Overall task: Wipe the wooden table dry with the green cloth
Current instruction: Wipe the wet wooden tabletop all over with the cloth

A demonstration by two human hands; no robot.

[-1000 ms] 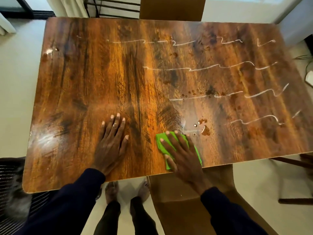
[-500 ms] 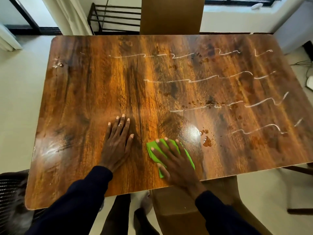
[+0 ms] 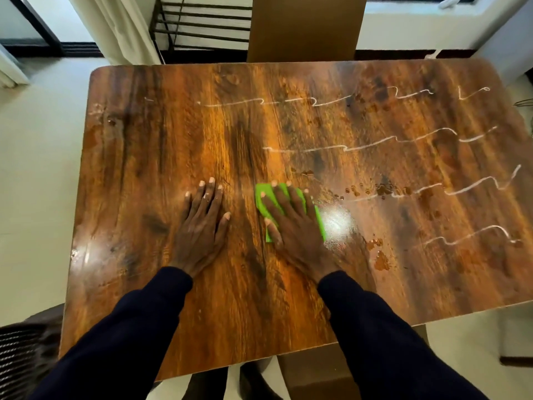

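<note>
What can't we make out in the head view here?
- Cloth: mostly covered by the right hand; full size and folds hidden.
- Table: right corners cut off by the frame edge.
- Droplets: smeared by motion blur, no count possible.
- Near edge: partly hidden behind both sleeves.

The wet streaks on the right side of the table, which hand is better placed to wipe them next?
Right. The right hand already presses the green cloth flat, next to the droplets and white streaks. The left hand rests bare on the table, farther from them.

Glossy wet wooden table (image 3: 178, 140), soft green cloth (image 3: 264, 197)
</note>
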